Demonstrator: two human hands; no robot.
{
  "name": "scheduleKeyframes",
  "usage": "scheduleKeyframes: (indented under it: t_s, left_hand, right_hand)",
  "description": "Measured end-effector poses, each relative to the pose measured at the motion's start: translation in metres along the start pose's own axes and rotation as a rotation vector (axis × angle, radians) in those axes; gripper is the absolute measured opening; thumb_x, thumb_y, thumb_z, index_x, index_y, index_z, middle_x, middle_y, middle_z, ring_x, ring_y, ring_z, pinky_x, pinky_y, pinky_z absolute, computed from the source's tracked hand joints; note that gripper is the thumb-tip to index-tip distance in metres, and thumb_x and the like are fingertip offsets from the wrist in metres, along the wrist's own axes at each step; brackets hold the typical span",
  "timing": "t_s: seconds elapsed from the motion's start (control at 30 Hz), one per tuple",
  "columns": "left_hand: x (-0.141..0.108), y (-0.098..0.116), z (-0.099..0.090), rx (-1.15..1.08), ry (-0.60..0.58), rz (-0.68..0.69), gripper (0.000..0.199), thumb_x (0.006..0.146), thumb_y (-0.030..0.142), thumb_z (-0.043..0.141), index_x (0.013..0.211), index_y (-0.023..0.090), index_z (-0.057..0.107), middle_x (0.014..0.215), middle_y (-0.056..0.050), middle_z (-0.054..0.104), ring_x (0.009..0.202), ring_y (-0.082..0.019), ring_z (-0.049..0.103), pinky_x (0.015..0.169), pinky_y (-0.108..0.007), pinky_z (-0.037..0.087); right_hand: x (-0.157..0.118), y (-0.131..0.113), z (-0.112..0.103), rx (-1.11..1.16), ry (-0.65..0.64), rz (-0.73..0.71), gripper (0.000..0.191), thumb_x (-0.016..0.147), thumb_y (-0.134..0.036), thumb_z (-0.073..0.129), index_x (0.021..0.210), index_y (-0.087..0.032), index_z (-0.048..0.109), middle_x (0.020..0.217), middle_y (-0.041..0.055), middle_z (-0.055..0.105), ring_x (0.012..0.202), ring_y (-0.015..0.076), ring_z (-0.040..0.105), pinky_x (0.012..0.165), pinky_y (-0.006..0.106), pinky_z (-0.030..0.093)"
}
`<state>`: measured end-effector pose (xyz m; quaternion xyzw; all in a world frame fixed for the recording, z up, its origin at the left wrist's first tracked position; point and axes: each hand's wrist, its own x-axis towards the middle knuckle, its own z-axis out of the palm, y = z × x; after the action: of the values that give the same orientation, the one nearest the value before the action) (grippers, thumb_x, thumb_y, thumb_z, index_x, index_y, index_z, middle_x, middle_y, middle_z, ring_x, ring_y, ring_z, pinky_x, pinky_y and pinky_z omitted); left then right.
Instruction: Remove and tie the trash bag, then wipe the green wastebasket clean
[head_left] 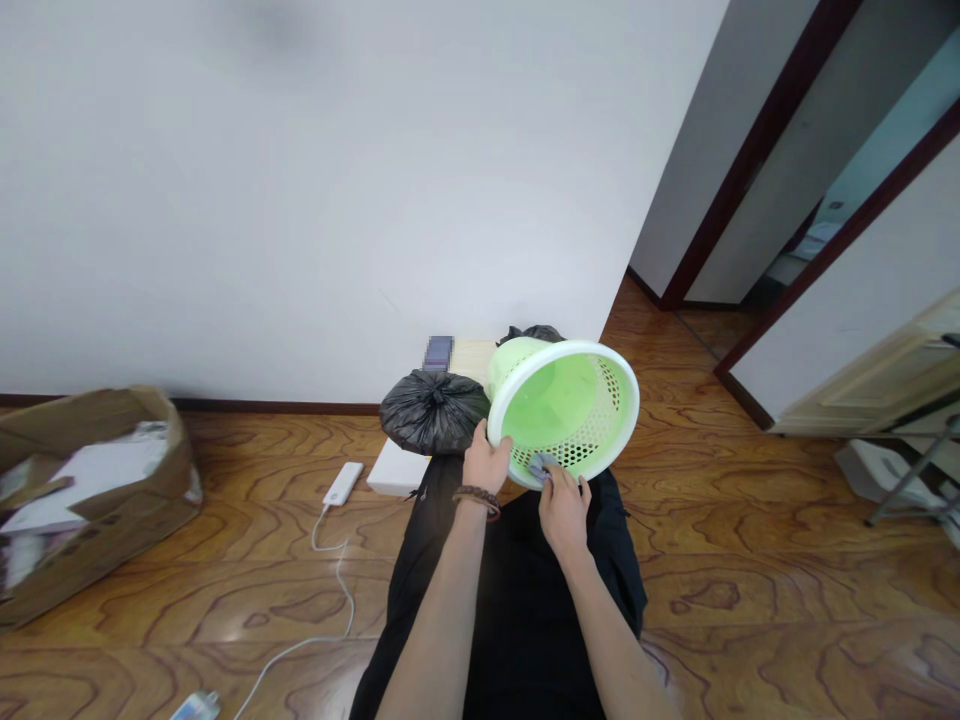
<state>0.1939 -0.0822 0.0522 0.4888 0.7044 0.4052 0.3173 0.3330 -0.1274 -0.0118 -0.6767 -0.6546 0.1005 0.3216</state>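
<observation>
A light green plastic wastebasket (551, 400) with a white rim and a perforated wall lies tilted above my lap, its mouth facing me. My left hand (486, 462) grips the rim at its lower left, thumb over the edge. At the bottom of the rim my right hand (564, 505) pinches a small crumpled grey cloth (539, 464), which touches the inside of the basket. A tied black garbage bag (433, 412) sits just left of the basket. Behind the basket another black bag (534, 333) shows only in part.
A pale low surface (472, 358) with a phone-like object (439, 353) stands against the wall. On the wood floor, a white power strip (343, 484) trails a cord. A cardboard box (142, 500) of papers is at left; a doorway and a cabinet (862, 375) are at right.
</observation>
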Motion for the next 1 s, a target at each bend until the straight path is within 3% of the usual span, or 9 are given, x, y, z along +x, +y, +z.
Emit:
scheduleKeyframes:
  t_s: [0.17,0.33,0.5,0.73,1.0]
  left_hand:
    - [0.001,-0.002,0.001,0.0,0.009,0.018,0.053,0.077,0.037,0.054,0.126,0.017,0.048,0.108,-0.01,0.064,0.099,-0.023,0.06,0.087,-0.034,0.044]
    - [0.001,-0.002,0.0,-0.004,0.009,0.015,0.049,0.077,0.036,0.053,0.122,0.018,0.051,0.107,-0.009,0.065,0.098,-0.023,0.06,0.086,-0.034,0.044]
    - [-0.003,0.008,-0.002,0.007,0.012,-0.038,0.051,0.076,0.032,0.055,0.124,0.017,0.05,0.109,-0.01,0.064,0.101,-0.023,0.059,0.089,-0.035,0.043]
    - [-0.004,0.009,-0.003,-0.015,0.005,-0.009,0.046,0.076,0.031,0.055,0.121,0.018,0.052,0.105,-0.008,0.066,0.098,-0.023,0.06,0.087,-0.035,0.044]
    - [-0.004,0.009,-0.002,0.016,0.001,-0.028,0.053,0.076,0.032,0.056,0.126,0.017,0.048,0.108,-0.01,0.064,0.101,-0.024,0.059,0.089,-0.037,0.043]
  right_hand:
    - [0.0,-0.005,0.004,0.101,-0.029,-0.08,0.035,0.088,-0.02,0.033,0.114,-0.021,0.056,0.116,0.0073,0.059,0.11,0.0172,0.05,0.097,0.035,0.03]
    - [0.001,-0.004,0.008,0.144,-0.036,-0.113,0.035,0.087,-0.024,0.035,0.115,-0.019,0.056,0.113,0.0088,0.06,0.107,0.0195,0.052,0.091,0.033,0.037]
    - [0.0,-0.005,0.006,0.153,-0.028,-0.116,0.036,0.086,-0.025,0.037,0.115,-0.017,0.057,0.111,0.0104,0.06,0.104,0.021,0.054,0.09,0.035,0.039]
    - [-0.001,-0.014,-0.007,0.192,-0.044,-0.132,0.035,0.089,-0.027,0.035,0.115,-0.017,0.057,0.113,0.0108,0.059,0.107,0.0212,0.052,0.092,0.036,0.039]
    - [0.0,-0.007,0.004,0.196,-0.047,-0.146,0.035,0.086,-0.025,0.038,0.114,-0.016,0.057,0.11,0.0111,0.06,0.102,0.0212,0.055,0.089,0.036,0.042]
